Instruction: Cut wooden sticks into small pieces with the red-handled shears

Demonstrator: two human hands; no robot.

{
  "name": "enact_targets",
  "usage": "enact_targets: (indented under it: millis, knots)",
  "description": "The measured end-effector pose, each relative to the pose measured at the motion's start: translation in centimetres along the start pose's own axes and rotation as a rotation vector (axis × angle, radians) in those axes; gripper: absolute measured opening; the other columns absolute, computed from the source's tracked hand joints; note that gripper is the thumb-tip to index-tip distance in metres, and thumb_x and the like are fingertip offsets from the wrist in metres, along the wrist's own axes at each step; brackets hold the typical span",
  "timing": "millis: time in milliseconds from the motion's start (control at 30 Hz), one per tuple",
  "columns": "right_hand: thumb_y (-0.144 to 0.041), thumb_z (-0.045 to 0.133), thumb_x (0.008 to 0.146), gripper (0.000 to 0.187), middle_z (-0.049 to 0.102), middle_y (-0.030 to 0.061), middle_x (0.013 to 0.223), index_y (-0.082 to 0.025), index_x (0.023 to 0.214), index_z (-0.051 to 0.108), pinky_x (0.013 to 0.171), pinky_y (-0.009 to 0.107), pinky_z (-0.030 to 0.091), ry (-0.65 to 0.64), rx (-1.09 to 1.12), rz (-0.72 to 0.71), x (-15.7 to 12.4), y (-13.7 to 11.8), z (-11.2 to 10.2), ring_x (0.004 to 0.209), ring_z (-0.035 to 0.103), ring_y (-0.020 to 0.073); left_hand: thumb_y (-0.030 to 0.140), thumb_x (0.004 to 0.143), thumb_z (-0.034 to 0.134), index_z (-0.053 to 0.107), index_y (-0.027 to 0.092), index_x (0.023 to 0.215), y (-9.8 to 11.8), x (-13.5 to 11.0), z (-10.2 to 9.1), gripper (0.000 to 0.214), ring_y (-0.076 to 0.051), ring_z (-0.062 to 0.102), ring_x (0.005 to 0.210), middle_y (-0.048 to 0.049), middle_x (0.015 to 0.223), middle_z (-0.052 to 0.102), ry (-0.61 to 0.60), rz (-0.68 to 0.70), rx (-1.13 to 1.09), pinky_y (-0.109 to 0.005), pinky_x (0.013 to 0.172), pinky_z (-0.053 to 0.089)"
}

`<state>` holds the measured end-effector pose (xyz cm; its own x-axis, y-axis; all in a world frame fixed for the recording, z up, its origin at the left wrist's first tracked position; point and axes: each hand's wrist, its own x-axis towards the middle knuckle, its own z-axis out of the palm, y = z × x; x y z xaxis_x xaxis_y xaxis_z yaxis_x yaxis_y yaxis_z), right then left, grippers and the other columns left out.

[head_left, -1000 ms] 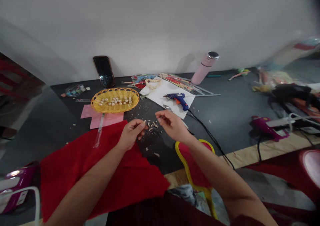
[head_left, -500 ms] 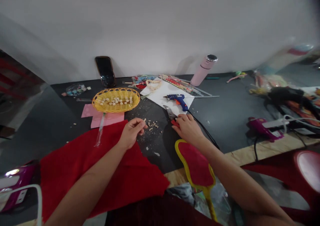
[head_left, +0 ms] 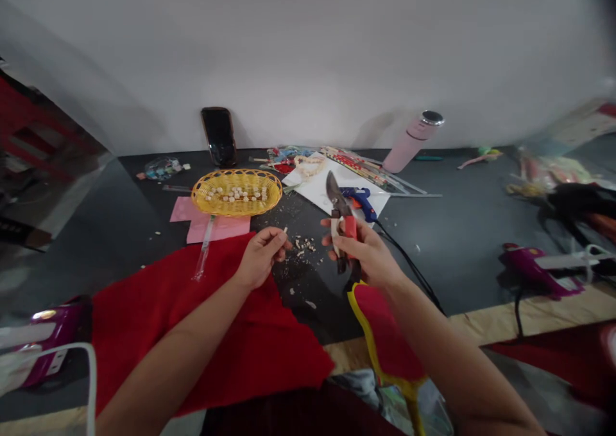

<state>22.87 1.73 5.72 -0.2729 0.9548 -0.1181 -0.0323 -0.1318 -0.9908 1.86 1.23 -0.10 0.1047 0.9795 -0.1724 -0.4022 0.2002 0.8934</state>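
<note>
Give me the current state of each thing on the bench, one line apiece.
Left hand: pinched on a small stick.
Right hand: gripping the cutters, lifted, blade up.
Yellow basket: upright, holding pale beads.
Glue gun: lying on white paper, corded.
Phone: propped against wall, screen dark.
Pink bottle: standing, capped.
Red cloth: spread flat.

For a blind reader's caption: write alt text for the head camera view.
The right hand lifts red-handled metal cutters, blade up, above a dark table, while the left hand pinches a small pale stick over scattered pale bits. Beyond them sit a yellow woven basket of beads, a blue glue gun and red felt.
</note>
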Motion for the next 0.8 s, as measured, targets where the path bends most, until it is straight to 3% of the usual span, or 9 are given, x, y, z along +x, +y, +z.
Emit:
enact_targets:
  millis: [67,133,267,400,567,800]
  knots:
    - [-0.029,0.062,0.074,0.023,0.061,0.0054,0.105,-0.023,0.094,0.054,0.057,0.026,0.049,0.007,-0.046,-0.081,0.5,1.5,-0.1,0.077,0.062,0.0164,0.035,0.076,0.066,0.056,0.016,0.078,0.2,0.0,0.0,0.022,-0.005,0.048,0.050,0.0006,0.069,0.062,0.006,0.003,-0.027,-0.018,0.048,0.036]
    - [-0.023,0.056,0.075,0.020,0.058,0.0066,0.115,-0.022,0.095,0.055,0.066,0.030,0.051,-0.022,-0.234,-0.156,0.7,2.6,-0.5,0.090,0.061,0.0193,0.035,0.076,0.066,0.056,0.016,0.077,0.5,0.0,0.1,0.022,-0.005,0.047,0.050,0.0009,0.068,0.062,0.015,0.002,-0.056,-0.017,0.048,0.036]
    - [-0.011,0.047,0.074,0.024,0.049,0.0116,0.130,-0.020,0.094,0.056,0.093,0.040,0.043,-0.092,-0.695,-0.378,0.5,3.3,-1.1,0.122,0.045,0.0253,0.036,0.075,0.067,0.056,0.016,0.077,0.7,0.1,0.1,0.023,-0.004,0.047,0.050,0.0014,0.067,0.061,0.046,0.005,-0.092,-0.017,0.047,0.036]
    - [-0.005,0.046,0.069,0.031,0.024,0.0158,0.148,-0.018,0.096,0.056,0.094,0.043,0.042,-0.153,-0.994,-0.522,0.2,3.5,-1.0,0.121,0.046,0.0271,0.034,0.075,0.067,0.055,0.016,0.077,0.7,0.3,0.1,0.022,-0.004,0.047,0.049,0.0014,0.065,0.061,0.079,0.007,-0.114,-0.017,0.048,0.036]
    - [-0.006,0.048,0.069,0.032,0.010,0.0152,0.152,-0.017,0.098,0.055,0.098,0.048,0.038,-0.197,-1.131,-0.551,-0.1,3.6,-0.6,0.126,0.040,0.0295,0.033,0.074,0.069,0.054,0.016,0.076,1.0,0.4,0.1,0.022,-0.004,0.046,0.049,0.0023,0.064,0.059,0.108,0.000,-0.132,-0.016,0.047,0.036]
    - [-0.008,0.049,0.070,0.034,0.007,0.0101,0.153,-0.019,0.101,0.057,0.100,0.051,0.036,-0.173,-1.187,-0.572,-0.2,3.5,-0.4,0.127,0.037,0.0314,0.032,0.074,0.069,0.057,0.017,0.079,0.5,0.3,-0.1,0.020,-0.005,0.047,0.050,0.0014,0.065,0.060,0.099,0.023,-0.108,-0.017,0.048,0.037]
